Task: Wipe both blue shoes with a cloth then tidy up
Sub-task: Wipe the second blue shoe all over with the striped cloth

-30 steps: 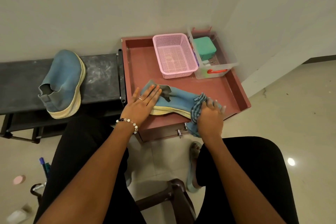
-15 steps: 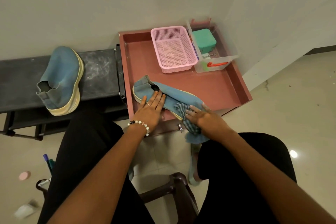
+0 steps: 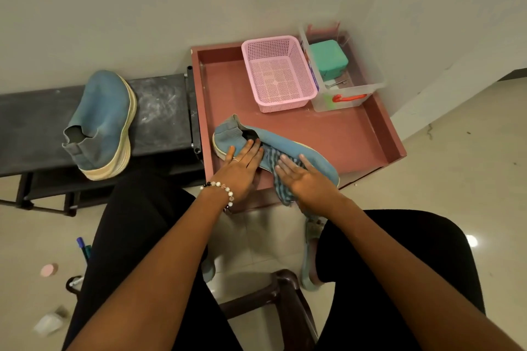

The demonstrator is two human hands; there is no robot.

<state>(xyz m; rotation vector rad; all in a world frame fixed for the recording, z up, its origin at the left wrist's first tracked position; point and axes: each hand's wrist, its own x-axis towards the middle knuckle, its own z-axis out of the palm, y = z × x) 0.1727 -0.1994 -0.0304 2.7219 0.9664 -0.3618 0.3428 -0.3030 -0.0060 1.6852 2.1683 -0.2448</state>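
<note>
Over the last second your right hand [image 3: 306, 179] had drawn back along the soft blue knit slip-on shoe with a cream sole [image 3: 288, 148], from the toe end toward its middle, and it had changed shape as it came: a second ago it was bunched around the blue-and-grey checked cloth [image 3: 278, 177], and now it lay flat, fingers spread apart, pressing that cloth against the near side of the shoe. The cloth's loose end hung off the front edge of the reddish-brown rimmed tray-top table [image 3: 385, 134]. Your left hand [image 3: 242, 164], the one with the beaded bracelet, had slid from the heel collar down to the near flank by the ankle opening, and it also rested open and flat, pinning the shoe rather than gripping it. The shoe itself had turned a little on the tray, heel toward the black bench, toe toward your right knee. I would judge that you were mid-stroke on this shoe, wiping its side rather than its toe. The second blue slip-on shoe with its thick cream sole [image 3: 99, 125] sat well apart on the dusty black bench [image 3: 162, 111], with no cloth near it. The pink plastic mesh basket [image 3: 278, 74] at the back of the tray held nothing visible.
</note>
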